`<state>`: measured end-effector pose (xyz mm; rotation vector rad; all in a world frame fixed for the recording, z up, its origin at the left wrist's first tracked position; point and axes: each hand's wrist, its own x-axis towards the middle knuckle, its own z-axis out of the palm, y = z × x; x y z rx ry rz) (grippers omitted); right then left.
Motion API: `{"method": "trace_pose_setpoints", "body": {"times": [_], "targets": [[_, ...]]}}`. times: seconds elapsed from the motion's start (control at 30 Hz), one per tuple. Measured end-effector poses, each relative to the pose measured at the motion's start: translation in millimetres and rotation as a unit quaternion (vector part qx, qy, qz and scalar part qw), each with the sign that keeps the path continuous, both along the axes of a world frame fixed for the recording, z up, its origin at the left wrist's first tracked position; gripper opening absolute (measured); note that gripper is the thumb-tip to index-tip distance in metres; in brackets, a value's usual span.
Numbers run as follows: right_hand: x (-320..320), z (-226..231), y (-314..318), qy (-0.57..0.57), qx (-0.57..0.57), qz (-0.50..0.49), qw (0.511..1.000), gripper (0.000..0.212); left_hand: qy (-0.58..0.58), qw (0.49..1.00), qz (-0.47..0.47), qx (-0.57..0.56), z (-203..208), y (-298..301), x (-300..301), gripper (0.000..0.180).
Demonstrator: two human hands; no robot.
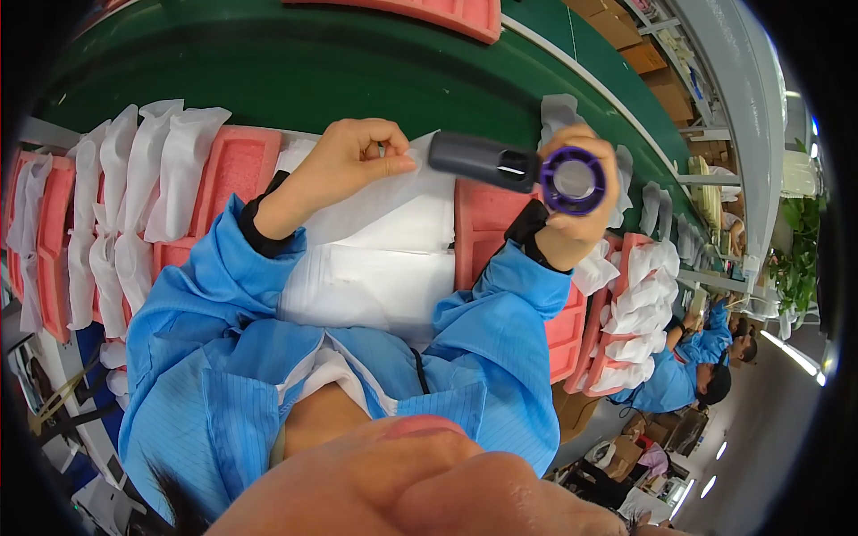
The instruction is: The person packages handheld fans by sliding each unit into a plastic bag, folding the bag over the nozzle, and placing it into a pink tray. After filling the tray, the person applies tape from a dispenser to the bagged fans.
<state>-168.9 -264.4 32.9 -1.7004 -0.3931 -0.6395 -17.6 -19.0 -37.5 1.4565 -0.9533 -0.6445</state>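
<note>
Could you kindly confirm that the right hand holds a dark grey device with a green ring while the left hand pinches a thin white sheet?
Not quite: the head view shows that the ring is purple, not green. The right hand holds the dark grey device, and the left hand pinches a thin white sheet.

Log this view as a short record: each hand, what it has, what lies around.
left hand: pinches a thin white sheet
right hand: grips the device at its purple ring
device pose: dark grey handle pointing left, its end by the sheet; contact unclear
stack: white sheets, between the forearms
trays: pink, left and right of the stack
bundles: white, on trays at both sides
table: green, beyond the hands
people: in blue, far right
</note>
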Motion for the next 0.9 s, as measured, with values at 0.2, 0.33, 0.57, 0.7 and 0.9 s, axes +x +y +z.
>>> {"method": "trace_pose_setpoints", "body": {"times": [0.2, 0.33, 0.57, 0.7, 0.9], "targets": [[41, -15, 41, 0.078, -0.044, 0.066, 0.994, 0.075, 0.125, 0.989, 0.055, -0.053, 29, 11, -2, 0.014], [60, -30, 66, 0.081, -0.215, -0.049, 0.972, 0.076, 0.158, 0.972, 0.089, -0.147, 30, 10, -4, 0.011], [60, -36, 103, 0.096, -0.284, -0.171, 0.939, 0.088, 0.187, 0.958, 0.120, -0.181, 22, 9, -5, 0.010], [61, -39, 100, 0.087, -0.287, -0.224, 0.928, 0.090, -0.106, 0.965, 0.181, -0.159, 17, 5, -16, 0.008], [62, -43, 96, 0.000, -0.316, -0.297, 0.901, 0.081, -0.282, 0.928, 0.207, -0.126, 22, 3, -39, 0.012]]}}
